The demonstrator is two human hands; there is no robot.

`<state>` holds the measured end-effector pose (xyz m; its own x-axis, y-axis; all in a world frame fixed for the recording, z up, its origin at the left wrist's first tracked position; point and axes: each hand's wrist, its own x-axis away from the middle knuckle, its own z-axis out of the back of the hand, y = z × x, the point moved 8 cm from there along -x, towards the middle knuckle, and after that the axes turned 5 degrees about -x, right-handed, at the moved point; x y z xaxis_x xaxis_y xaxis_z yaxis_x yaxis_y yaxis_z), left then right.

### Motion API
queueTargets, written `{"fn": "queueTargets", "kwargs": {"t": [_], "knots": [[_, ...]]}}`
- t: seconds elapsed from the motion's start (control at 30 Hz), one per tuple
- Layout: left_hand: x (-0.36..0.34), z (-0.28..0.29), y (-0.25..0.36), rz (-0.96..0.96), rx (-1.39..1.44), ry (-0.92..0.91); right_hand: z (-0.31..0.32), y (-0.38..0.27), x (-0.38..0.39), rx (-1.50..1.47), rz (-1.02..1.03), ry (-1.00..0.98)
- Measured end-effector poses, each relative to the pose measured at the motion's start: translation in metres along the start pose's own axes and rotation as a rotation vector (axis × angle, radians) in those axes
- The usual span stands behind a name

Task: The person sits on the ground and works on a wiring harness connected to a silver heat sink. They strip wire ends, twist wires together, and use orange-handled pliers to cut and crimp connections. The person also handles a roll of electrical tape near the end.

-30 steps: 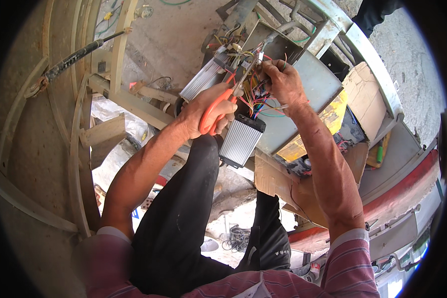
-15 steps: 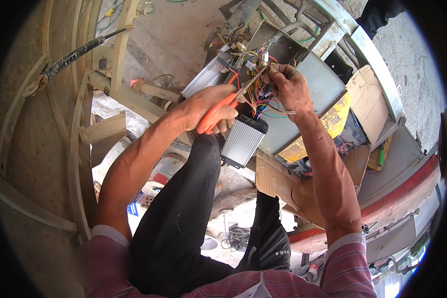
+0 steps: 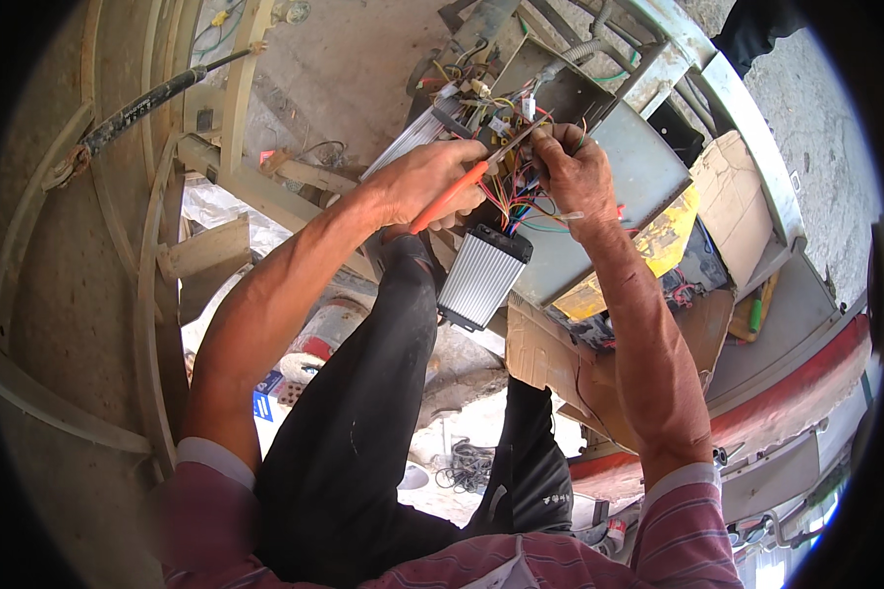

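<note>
My left hand (image 3: 417, 182) grips orange-handled pliers (image 3: 454, 193), their jaws pointing up and right into a bundle of coloured wires (image 3: 516, 196). My right hand (image 3: 572, 172) pinches that wire bundle from the right, just beside the plier tips. Below both hands a ribbed silver controller box (image 3: 479, 277) with a black end cap rests against my knee in black trousers. A second ribbed silver box (image 3: 413, 147) lies behind my left hand.
A grey metal panel (image 3: 638, 182) lies under the wires. Torn cardboard (image 3: 732, 196) and a yellow-and-black item (image 3: 658, 245) sit to the right. A cream metal frame (image 3: 236, 187) and a dark rod (image 3: 138, 103) stand to the left. Loose cable (image 3: 467, 461) lies on the ground below.
Both hands have shifted slightly upward with the wires. The pliers have turned so their jaws reach further up toward my right hand.
</note>
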<state>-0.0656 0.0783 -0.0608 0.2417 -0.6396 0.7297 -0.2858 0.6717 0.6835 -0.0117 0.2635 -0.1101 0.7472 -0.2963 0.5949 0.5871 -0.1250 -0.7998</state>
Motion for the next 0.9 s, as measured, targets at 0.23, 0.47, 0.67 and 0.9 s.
{"fn": "queueTargets", "kwargs": {"t": [0.23,0.47,0.67,0.9], "knots": [[-0.006,0.002,-0.006,-0.057,-0.016,-0.023,-0.003,0.002,-0.003,-0.040,0.012,-0.003],[-0.010,0.006,-0.005,-0.077,-0.113,0.001,-0.007,-0.003,-0.002,-0.076,0.032,0.030],[-0.005,-0.001,-0.006,-0.085,0.139,-0.087,-0.014,-0.004,-0.001,-0.203,0.007,0.063],[-0.005,-0.008,-0.013,-0.067,0.381,-0.195,-0.015,-0.004,0.001,-0.257,0.020,0.062]]}}
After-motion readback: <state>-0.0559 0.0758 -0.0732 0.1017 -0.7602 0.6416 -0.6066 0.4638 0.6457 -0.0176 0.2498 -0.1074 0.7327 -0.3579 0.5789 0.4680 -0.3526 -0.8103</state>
